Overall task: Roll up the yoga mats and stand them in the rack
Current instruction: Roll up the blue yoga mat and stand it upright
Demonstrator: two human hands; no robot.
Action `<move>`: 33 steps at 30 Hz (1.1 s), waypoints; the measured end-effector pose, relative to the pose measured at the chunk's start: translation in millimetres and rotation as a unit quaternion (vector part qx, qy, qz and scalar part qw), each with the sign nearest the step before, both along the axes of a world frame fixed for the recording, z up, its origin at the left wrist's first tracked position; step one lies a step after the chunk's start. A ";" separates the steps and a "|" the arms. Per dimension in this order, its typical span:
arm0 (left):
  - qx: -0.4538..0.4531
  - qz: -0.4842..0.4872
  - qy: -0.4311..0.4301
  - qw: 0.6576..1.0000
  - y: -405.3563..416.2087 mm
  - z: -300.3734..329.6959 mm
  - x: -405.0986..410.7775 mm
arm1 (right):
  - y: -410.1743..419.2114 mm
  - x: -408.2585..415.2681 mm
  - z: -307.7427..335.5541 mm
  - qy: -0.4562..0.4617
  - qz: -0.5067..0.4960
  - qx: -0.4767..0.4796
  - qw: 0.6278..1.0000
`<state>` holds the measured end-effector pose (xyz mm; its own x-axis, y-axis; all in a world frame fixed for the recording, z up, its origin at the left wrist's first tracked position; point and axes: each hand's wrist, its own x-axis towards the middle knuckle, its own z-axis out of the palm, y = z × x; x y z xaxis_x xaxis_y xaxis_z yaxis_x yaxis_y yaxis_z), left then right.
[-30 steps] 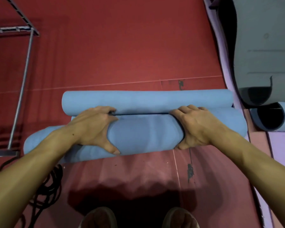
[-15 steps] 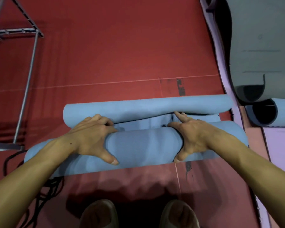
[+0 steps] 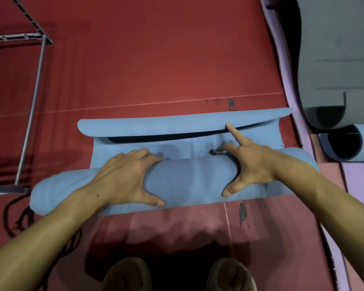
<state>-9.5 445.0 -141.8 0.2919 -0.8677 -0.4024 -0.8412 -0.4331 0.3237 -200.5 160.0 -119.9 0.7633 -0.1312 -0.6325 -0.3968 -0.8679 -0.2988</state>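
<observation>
**Blue mat part-rolled, far end curling back**

Head view. The blue yoga mat lies crosswise on the red floor at the centre of the frame, its near portion wound into a thick, soft cylinder. The left hand grips the roll with fingers curled over the top and the thumb spread along the near side. The right hand rests on the roll with fingers splayed wide, its index finger stretched toward 12 o'clock to touch the curled far edge. That edge arches over a dark gap. The foam looks matte and pliant. The metal rack frame stands at 10 o'clock; a grey mat and another blue roll lie toward 2–3 o'clock.

Risk, as judged: the springy far edge may fold under and crease, or the roll may wind skewed, since the ends sit unevenly.
</observation>
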 end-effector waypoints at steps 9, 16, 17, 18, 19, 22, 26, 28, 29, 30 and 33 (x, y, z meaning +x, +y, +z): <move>-0.001 0.054 0.140 0.989 -16.9 -2.5 45.8 | -17.0 2.8 1.0 -0.118 -0.036 -0.026 0.992; -0.080 0.060 0.027 0.995 -10.9 1.5 45.6 | -2.3 -9.1 -9.4 -0.205 -0.025 -0.089 0.974; -0.096 0.067 0.016 0.993 -10.2 1.4 43.6 | 1.1 -9.2 -10.0 -0.214 -0.025 -0.105 0.971; -0.102 0.070 0.003 0.992 -10.0 1.6 40.7 | 4.1 -9.0 -9.4 -0.214 -0.020 -0.127 0.968; -0.104 0.073 -0.014 0.992 -9.7 1.1 38.4 | 5.7 -8.9 -10.1 -0.209 -0.012 -0.150 0.966; -0.126 0.084 -0.079 0.985 -9.5 0.8 33.0 | 7.5 -8.6 -9.9 -0.175 0.018 -0.191 0.966; -0.181 0.038 -0.185 0.965 -14.2 1.2 22.9 | 3.0 -2.9 -11.6 -0.160 0.031 -0.204 0.965; -0.198 -0.010 -0.216 0.956 -17.0 -1.6 18.1 | -0.7 0.3 -12.2 -0.163 0.035 -0.205 0.964; -0.196 -0.019 -0.218 0.956 -18.6 -2.4 17.0 | -2.5 1.8 -12.0 -0.165 0.029 -0.199 0.966; -0.189 -0.012 -0.215 0.958 -20.6 -1.3 15.8 | -4.0 3.2 -11.1 -0.166 0.017 -0.183 0.969; -0.176 0.030 -0.196 0.964 -24.0 5.3 13.7 | -8.6 8.5 -7.2 -0.163 -0.009 -0.140 0.977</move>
